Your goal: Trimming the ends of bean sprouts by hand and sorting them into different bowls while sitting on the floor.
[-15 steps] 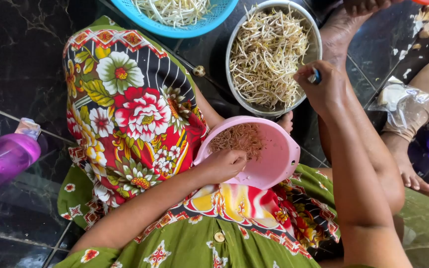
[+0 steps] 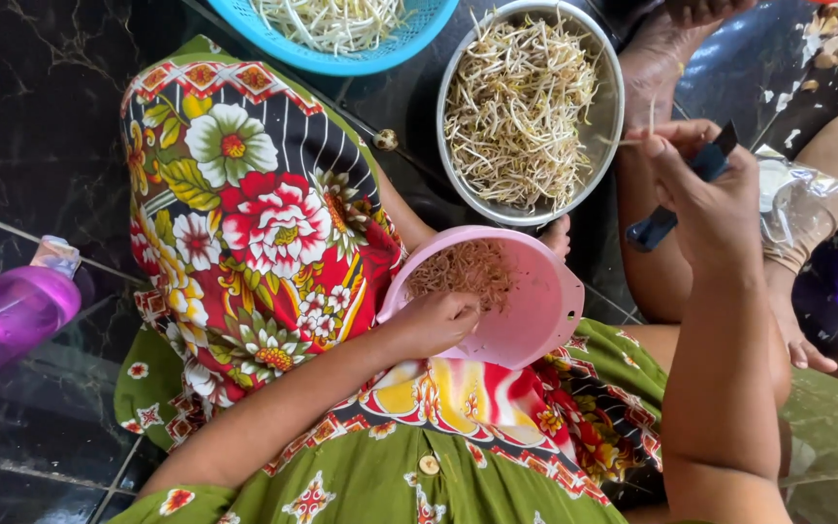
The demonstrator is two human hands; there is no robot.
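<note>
Dark marble-patterned floor tiles lay under the seated person, whose lap was covered by a green, red and yellow flowered dress [image 2: 264,243]. Nearest, the left hand [image 2: 435,320] rested with fingers curled over the near rim of a pink bowl [image 2: 526,301] on the lap, reaching into it; the bowl held a heap of thin brownish trimmings [image 2: 463,272]. To the right, the right hand [image 2: 705,194] was raised and closed around a small knife with a dark blue handle [image 2: 660,225]. Its long axis ran diagonally, the handle end pointing down and left toward the lap, the other end up and right past the knuckles. The thumb and forefinger also pinched a single pale sprout [image 2: 632,141] pointing left. Just beyond the pink bowl sat a round metal bowl [image 2: 605,73] filled with bean sprouts. Farther off at the top, a blue basket [image 2: 380,60] held whiter sprouts. At the left edge lay a purple bottle [image 2: 7,315].
</note>
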